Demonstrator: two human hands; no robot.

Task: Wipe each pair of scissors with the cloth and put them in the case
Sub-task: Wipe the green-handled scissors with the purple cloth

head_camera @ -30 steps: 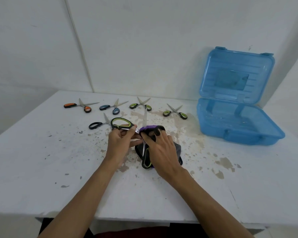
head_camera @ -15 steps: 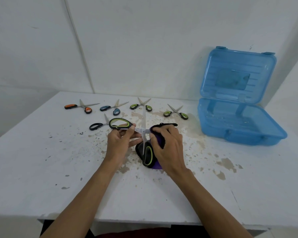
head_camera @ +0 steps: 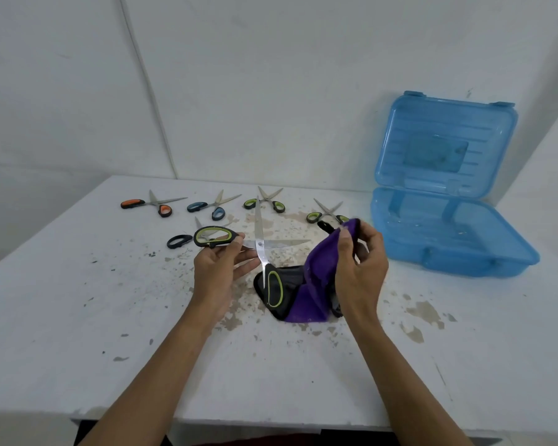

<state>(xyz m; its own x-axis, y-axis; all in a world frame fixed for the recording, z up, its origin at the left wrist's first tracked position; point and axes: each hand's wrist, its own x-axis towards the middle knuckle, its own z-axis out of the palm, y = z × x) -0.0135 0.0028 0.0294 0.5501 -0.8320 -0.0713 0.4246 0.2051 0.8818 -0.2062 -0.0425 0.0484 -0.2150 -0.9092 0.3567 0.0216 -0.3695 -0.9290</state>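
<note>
My left hand [head_camera: 218, 268] holds a large pair of scissors [head_camera: 261, 244] with black and green handles, its blades spread wide in a cross, by the arm near the left handle loop. The other handle rests on the purple and black cloth [head_camera: 313, 284] at the table's middle. My right hand [head_camera: 360, 262] pinches the upper edge of that cloth and lifts it, clear of the blades. The blue plastic case [head_camera: 448, 246] stands at the right with its lid up.
Several smaller scissors lie in a row at the back: orange-handled [head_camera: 149, 204], blue-handled [head_camera: 211, 207], two green-handled [head_camera: 266, 201] [head_camera: 326, 214], and a black-handled pair [head_camera: 179, 241] partly behind the held scissors. The white table [head_camera: 78, 300] is stained. A wall stands close behind.
My right hand came off the blades, moved right and raised the cloth's edge. The blades, covered by the cloth before, now lie bare. My left hand kept its hold.
</note>
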